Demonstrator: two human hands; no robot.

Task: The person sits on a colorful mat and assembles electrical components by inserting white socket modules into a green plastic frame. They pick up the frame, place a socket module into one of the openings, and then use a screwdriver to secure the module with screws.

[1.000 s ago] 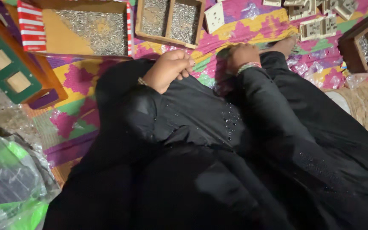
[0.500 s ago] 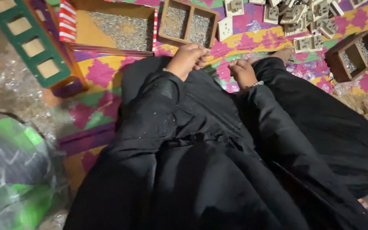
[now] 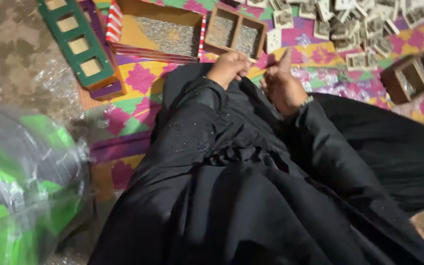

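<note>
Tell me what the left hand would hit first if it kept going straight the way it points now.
Most likely the small two-compartment wooden tray: the left hand is curled and points away from the body, with that tray's near edge just ahead on the patterned mat. Depth is unclear, so it may already touch.

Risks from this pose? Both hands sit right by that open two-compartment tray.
1. The left hand is closed at the edge of the two-compartment wooden tray full of small shiny parts; a nudge might tip or spill it.
2. The right hand is close to the loose pile of small square pieces; a sweep of the sleeve could scatter them.
3. What either hand holds is hidden, so a small part could drop unseen into the black fabric.
</note>
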